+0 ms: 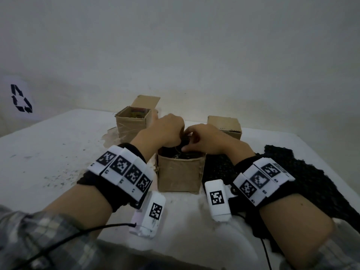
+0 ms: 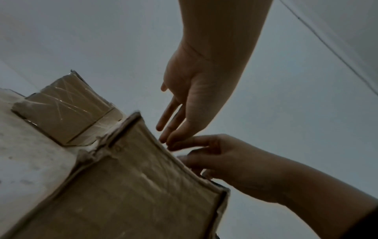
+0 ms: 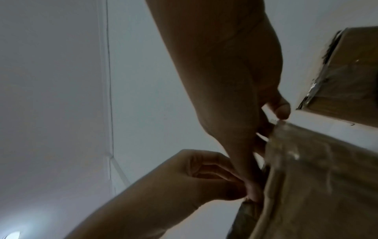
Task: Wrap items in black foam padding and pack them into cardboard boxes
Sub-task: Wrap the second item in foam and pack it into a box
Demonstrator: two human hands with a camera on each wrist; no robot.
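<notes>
An open cardboard box point(image 1: 179, 172) stands at the middle of the table with black foam padding point(image 1: 188, 152) stuffed in its top. Both hands meet over its opening. My left hand point(image 1: 169, 131) reaches down at the far left of the rim, its fingers bent into the foam. My right hand point(image 1: 196, 142) pinches the foam at the box's top. In the left wrist view the left hand's fingertips point(image 2: 163, 139) touch the rim of the box point(image 2: 132, 186). What the foam wraps is hidden.
An open box point(image 1: 132, 123) with something coloured inside stands behind on the left, and a closed box point(image 1: 226, 125) behind on the right. A loose sheet of black foam point(image 1: 303, 172) lies under my right forearm. The white table point(image 1: 48, 162) meets a wall behind.
</notes>
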